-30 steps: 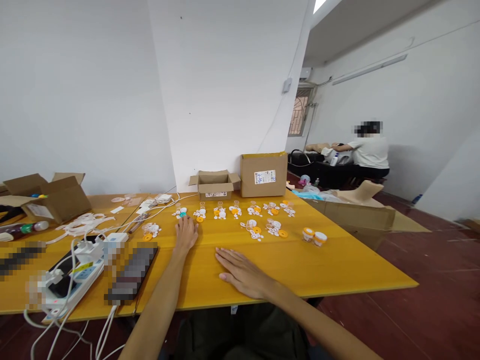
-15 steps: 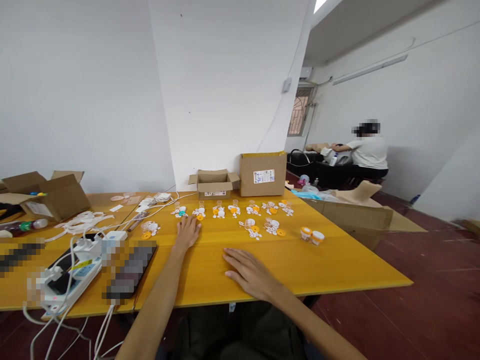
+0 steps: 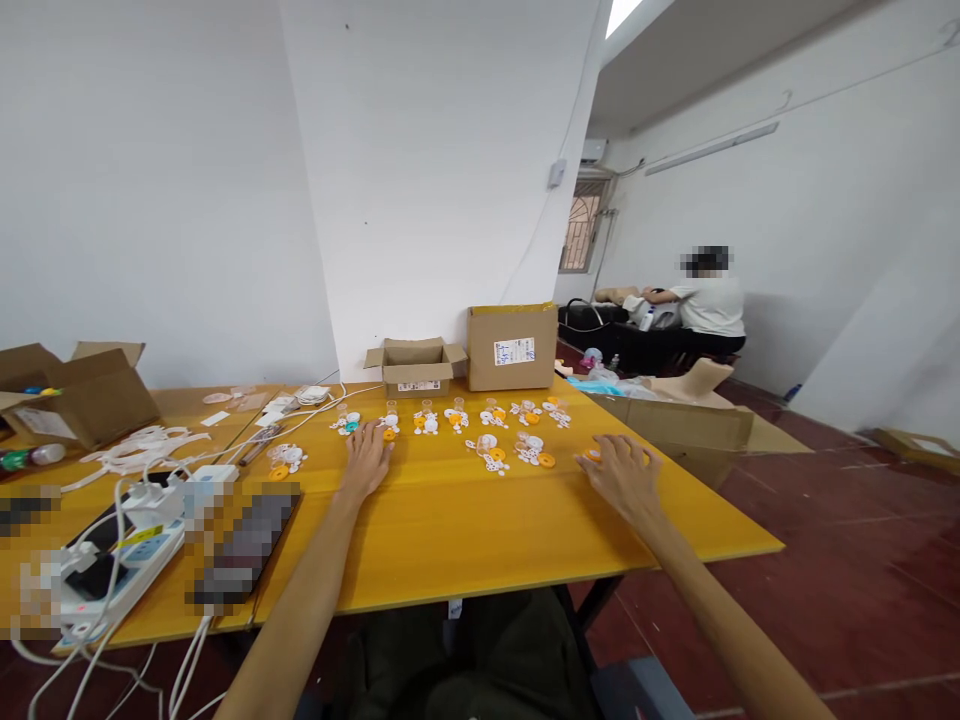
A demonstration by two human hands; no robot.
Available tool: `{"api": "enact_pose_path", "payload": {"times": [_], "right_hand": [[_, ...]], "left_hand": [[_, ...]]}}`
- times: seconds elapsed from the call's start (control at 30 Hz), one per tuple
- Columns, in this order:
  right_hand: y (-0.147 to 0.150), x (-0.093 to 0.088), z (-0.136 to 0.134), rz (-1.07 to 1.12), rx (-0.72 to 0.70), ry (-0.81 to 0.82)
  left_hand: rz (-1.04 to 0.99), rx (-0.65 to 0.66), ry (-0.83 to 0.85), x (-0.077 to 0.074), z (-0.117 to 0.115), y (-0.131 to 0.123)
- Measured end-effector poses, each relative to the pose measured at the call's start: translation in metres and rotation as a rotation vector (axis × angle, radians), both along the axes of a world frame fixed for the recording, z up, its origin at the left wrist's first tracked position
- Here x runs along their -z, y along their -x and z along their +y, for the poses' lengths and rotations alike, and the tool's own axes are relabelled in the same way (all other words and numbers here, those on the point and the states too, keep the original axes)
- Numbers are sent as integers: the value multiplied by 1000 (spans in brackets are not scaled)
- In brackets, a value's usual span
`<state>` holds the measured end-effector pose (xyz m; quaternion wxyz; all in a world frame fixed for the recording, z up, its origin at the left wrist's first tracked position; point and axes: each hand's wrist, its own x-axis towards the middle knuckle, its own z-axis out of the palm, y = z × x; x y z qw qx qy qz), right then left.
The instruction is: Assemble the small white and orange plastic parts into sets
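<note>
My left hand (image 3: 367, 456) lies flat and open on the yellow table (image 3: 465, 530). Its fingertips are next to a row of small white and orange parts (image 3: 456, 417). My right hand (image 3: 621, 476) reaches out to the right. Its loosely spread fingers rest over two small capped jars, of which only an orange bit (image 3: 594, 455) shows between the fingers. More white and orange parts (image 3: 517, 452) lie between the two hands.
A small open carton (image 3: 415, 365) and a taller closed carton (image 3: 511, 347) stand at the back by the wall. A power strip with cables (image 3: 112, 560) and an open box (image 3: 82, 390) are on the left. Cardboard (image 3: 675, 415) leans at the table's right. A person (image 3: 709, 305) sits far back.
My right hand has left the table's middle and moved right, onto the two small jars. My left hand has stayed put. The view has shifted slightly to the right.
</note>
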<state>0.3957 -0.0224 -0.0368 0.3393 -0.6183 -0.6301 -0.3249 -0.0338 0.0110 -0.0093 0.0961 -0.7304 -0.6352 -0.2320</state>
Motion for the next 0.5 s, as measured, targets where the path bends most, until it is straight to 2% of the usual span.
{"api": "enact_pose_path", "payload": {"times": [0.13, 0.33, 0.43, 0.5], "right_hand": [[-8, 9, 5, -33, -37, 79], [-3, 9, -1, -82, -94, 82], [10, 5, -9, -121, -190, 87], [27, 1, -17, -153, -320, 135]], "left_hand": [[4, 61, -26, -4, -4, -2], [7, 199, -92, -2, -6, -10], [6, 333, -163, 0, -5, -17], [-6, 415, -201, 2, -4, -21]]}}
